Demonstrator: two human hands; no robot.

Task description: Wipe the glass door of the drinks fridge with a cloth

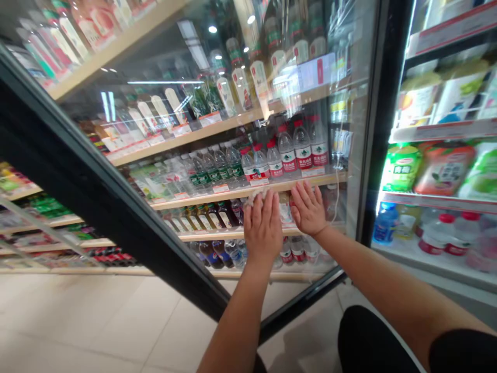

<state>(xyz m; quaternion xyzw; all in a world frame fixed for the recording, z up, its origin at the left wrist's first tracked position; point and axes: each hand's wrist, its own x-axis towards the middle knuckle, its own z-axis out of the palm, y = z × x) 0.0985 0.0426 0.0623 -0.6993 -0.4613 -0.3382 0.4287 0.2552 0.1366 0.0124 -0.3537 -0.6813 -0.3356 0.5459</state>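
Observation:
A glass door [202,124] with a dark frame stands swung open before me. My left hand [263,228] reaches up to the glass and presses a crumpled pale cloth [258,196] against it. The cloth shows only at the fingertips; the rest is hidden under the fingers. To its right, my right hand [309,210] lies on the same pane with its fingers stretched out, and nothing shows in it. Both hands are in the lower middle of the door, in front of shelves seen through the glass.
Red-capped water bottles [287,150] line a shelf behind the pane. On the right is a lit cooler [438,202] with bottled drinks. More shelves [58,223] stand at the left, beyond the door's slanted frame [116,207]. Pale floor tiles [89,316] lie below.

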